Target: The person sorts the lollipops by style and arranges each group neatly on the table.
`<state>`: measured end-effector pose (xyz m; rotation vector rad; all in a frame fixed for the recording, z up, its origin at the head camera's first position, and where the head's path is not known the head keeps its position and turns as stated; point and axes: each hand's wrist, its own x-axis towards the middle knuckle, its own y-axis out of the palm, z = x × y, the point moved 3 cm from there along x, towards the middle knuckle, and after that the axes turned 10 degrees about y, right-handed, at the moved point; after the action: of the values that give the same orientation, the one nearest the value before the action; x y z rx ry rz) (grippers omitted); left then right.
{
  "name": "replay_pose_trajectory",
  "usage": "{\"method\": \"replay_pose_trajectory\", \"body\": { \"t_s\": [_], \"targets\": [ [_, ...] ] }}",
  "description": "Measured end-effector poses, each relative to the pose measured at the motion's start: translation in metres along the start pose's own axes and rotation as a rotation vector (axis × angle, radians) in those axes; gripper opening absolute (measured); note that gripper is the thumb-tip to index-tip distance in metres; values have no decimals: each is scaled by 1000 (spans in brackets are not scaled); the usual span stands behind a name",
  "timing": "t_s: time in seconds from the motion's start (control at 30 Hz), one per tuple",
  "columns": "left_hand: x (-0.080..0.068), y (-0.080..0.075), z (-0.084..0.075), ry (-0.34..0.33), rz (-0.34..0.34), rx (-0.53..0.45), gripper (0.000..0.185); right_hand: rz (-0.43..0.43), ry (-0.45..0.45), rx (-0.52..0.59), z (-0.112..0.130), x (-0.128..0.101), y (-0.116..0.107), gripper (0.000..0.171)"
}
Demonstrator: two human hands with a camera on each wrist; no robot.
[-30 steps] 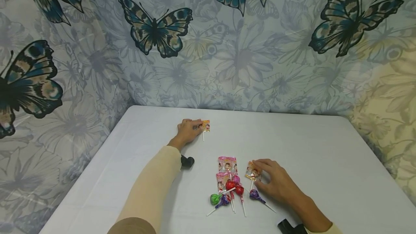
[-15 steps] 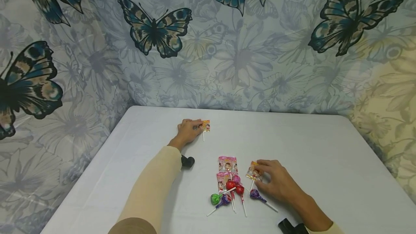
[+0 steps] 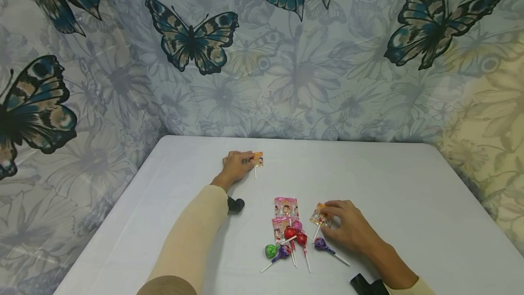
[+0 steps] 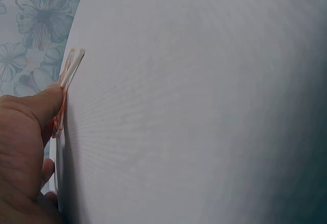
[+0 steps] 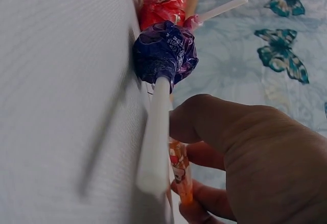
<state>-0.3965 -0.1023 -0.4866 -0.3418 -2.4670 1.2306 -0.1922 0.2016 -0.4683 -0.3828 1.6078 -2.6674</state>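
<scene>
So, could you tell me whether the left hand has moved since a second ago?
No. The left hand remains on the orange-wrapped lollipop, equally far from the table's back edge.

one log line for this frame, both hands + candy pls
left hand: fingers on far orange lollipop | right hand: pinching near orange lollipop | lollipop pile: beside right hand | table: white

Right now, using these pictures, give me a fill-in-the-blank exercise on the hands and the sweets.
1. The left hand touches an orange-wrapped lollipop at the far side of the ______.
2. The right hand pinches a flat lollipop whose wrapper is ______.
3. The round lollipop nearest the right hand is wrapped in ______.
4. The one green lollipop lies at the pile's ______ end.

Missing words: table; orange; purple; left
</scene>
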Motion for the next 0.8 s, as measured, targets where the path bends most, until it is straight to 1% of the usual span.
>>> {"method": "replay_pose_trajectory", "body": {
  "t_s": [0.27,0.53,0.73,0.8],
  "targets": [
    [0,1,0,8,-7,-4,39,-24,-47,41,2,0,0,44],
    [0,0,-1,8,-14,-16,38,-55,-97,63,-3,1,0,46],
    [0,1,0,3,-15,-12,39,-109,-197,83,-5,5,-5,47],
    [0,2,0,6,-16,-13,39,-118,-217,87,-5,7,-8,47]
  ]
}}
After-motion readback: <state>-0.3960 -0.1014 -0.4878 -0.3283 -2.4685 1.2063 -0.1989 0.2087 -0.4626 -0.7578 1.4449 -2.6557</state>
